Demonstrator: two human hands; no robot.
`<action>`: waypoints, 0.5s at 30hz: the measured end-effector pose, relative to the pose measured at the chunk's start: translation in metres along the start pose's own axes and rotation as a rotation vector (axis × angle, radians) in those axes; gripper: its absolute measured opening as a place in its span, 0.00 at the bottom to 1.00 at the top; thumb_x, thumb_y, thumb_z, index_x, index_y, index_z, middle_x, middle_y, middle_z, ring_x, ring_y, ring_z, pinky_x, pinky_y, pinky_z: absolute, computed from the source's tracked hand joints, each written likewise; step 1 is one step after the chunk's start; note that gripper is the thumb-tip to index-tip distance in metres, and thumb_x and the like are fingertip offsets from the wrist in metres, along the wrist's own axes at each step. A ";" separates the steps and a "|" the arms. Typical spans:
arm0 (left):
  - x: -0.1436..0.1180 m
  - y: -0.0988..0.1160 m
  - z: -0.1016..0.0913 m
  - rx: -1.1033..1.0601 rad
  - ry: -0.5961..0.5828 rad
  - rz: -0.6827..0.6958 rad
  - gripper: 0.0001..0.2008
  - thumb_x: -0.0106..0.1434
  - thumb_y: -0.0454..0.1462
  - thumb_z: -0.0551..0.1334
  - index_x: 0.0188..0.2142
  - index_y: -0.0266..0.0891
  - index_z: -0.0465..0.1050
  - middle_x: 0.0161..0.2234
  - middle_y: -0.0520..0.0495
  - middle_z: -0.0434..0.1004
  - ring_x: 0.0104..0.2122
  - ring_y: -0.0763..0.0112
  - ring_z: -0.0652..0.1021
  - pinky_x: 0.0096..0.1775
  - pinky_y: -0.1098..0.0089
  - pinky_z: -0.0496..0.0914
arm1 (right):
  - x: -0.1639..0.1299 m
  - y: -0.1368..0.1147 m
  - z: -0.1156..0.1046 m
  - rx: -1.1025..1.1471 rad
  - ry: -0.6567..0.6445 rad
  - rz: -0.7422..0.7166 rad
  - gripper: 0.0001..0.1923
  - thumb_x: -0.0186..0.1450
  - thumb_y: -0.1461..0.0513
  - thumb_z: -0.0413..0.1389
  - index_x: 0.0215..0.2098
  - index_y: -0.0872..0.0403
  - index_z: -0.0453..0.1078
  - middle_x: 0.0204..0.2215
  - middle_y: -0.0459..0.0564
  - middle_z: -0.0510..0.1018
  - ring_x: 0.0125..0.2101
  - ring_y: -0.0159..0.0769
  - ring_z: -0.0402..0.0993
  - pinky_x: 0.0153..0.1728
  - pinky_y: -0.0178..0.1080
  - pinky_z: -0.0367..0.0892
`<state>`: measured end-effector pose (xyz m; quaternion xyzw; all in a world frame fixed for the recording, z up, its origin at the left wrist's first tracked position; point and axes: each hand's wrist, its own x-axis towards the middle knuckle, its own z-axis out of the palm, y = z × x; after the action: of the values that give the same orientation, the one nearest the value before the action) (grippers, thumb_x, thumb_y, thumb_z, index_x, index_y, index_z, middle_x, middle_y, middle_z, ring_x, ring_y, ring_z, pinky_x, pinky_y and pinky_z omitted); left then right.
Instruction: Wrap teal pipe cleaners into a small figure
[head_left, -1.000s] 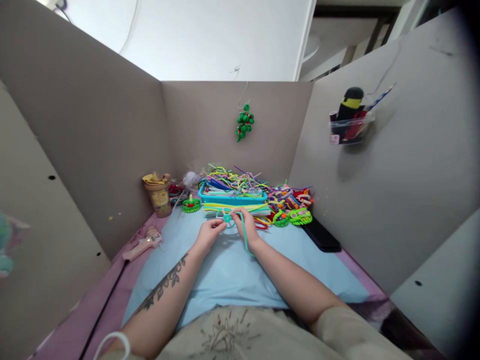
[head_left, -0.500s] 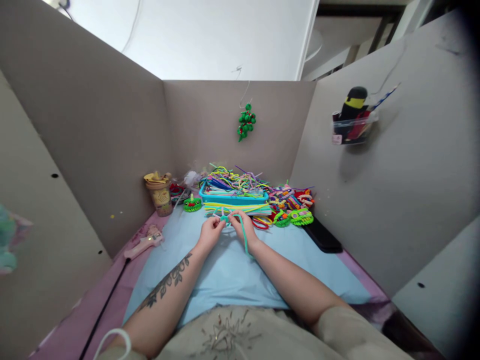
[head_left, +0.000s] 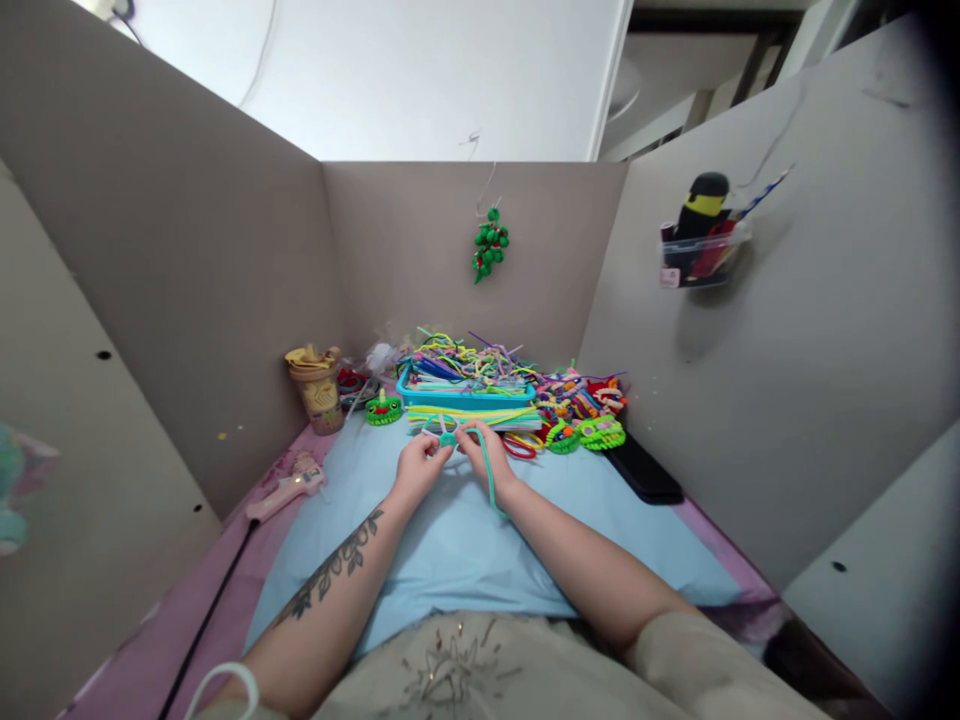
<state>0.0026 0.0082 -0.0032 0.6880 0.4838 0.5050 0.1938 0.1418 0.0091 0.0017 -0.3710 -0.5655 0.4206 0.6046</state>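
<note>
My left hand and my right hand meet over a light blue mat, both pinching a teal pipe cleaner. Its upper end is coiled into a small loop between my fingertips, and its free tail hangs down past my right wrist. Just beyond my hands lies a flat bundle of yellow and green pipe cleaners, in front of a blue tray heaped with mixed colours.
A pink glue gun with a black cord lies at the left. A tan cup stands by the left wall. Finished colourful pipe-cleaner pieces and a black flat object sit at the right. Cardboard walls surround the desk; a green ornament hangs on the back wall.
My fingers have shifted slightly on the teal loop, turning it a little. The hands stay in the same place over the mat.
</note>
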 end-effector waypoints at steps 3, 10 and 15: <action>0.000 0.002 -0.002 0.023 0.013 0.011 0.14 0.51 0.40 0.60 0.17 0.38 0.57 0.19 0.55 0.56 0.24 0.74 0.62 0.28 0.73 0.57 | -0.003 -0.004 0.001 0.008 -0.020 0.006 0.14 0.56 0.52 0.55 0.31 0.53 0.64 0.21 0.42 0.69 0.24 0.31 0.67 0.30 0.35 0.65; 0.005 -0.005 -0.011 0.147 0.087 -0.008 0.13 0.52 0.40 0.59 0.17 0.39 0.57 0.19 0.55 0.56 0.23 0.74 0.62 0.27 0.73 0.56 | 0.007 -0.005 -0.006 0.049 -0.090 0.093 0.17 0.51 0.52 0.60 0.33 0.53 0.65 0.29 0.45 0.74 0.24 0.30 0.70 0.28 0.35 0.66; 0.012 -0.014 -0.028 0.286 0.190 -0.014 0.12 0.52 0.40 0.59 0.18 0.39 0.59 0.21 0.53 0.59 0.24 0.73 0.64 0.28 0.72 0.56 | 0.012 -0.013 -0.019 0.142 -0.259 0.394 0.20 0.58 0.47 0.51 0.39 0.53 0.63 0.30 0.50 0.77 0.23 0.30 0.73 0.23 0.33 0.65</action>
<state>-0.0285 0.0194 0.0038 0.6543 0.5717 0.4925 0.0509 0.1624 0.0156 0.0164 -0.3738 -0.5242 0.6129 0.4581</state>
